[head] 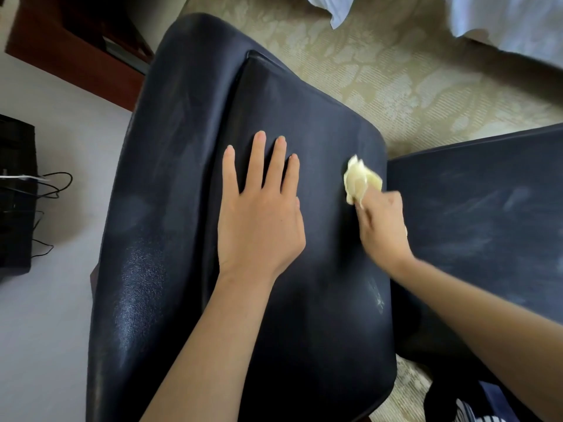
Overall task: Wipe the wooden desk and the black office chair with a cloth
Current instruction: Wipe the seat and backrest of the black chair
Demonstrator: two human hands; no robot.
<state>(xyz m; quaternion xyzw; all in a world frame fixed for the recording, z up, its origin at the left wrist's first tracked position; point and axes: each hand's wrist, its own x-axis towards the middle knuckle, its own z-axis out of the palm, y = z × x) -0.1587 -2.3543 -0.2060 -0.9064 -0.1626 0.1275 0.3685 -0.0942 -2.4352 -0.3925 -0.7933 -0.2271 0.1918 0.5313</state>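
The black office chair (pixel 182 184) fills the middle of the view, its padded leather surface facing me. My left hand (pixel 260 214) lies flat on the padding with straight, spread fingers. My right hand (pixel 382 226) grips a crumpled pale yellow cloth (pixel 361 181) and presses it against the chair's right edge; this hand is blurred. A second black padded part of the chair (pixel 487 214), streaked with light marks, lies to the right. A corner of the dark wooden desk (pixel 76 56) shows at the upper left.
Patterned beige carpet (pixel 411 80) lies beyond the chair. White bedding (pixel 502 22) hangs at the top right. A black device with loose cables (pixel 18 193) stands at the left against a pale wall. My dark shoe (pixel 457 403) shows at the bottom right.
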